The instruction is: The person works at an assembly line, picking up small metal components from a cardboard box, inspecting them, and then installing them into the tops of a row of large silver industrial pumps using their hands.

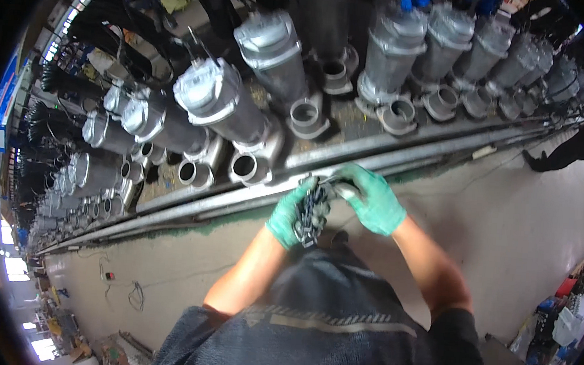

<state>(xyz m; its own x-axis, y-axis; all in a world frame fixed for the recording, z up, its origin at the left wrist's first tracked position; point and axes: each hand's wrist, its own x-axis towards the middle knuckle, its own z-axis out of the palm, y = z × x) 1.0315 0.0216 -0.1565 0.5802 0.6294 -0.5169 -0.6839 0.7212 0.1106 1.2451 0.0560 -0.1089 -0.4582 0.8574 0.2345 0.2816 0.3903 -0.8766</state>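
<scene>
Both hands wear green gloves and are held close together in front of my body. My left hand [288, 215] is closed around a bunch of small dark metal pieces [311, 215], perhaps links or shackles; their exact kind is hard to make out. Just to its right, my right hand [373, 201] has its thumb and fingers bent together by the top of the bunch. A thin greyish piece [333, 181] shows at those fingertips, too blurred to name. Beyond the hands stands a row of grey cylindrical pumps [219, 101] with round outlet flanges [245, 168].
A long grey pipe rail [166, 215] runs along the front of the pump row. Cables [135, 297] lie on the concrete floor [182, 266] at left. Another person's dark-clad leg [572, 151] is at far right. Assorted items [555, 320] are piled at lower right.
</scene>
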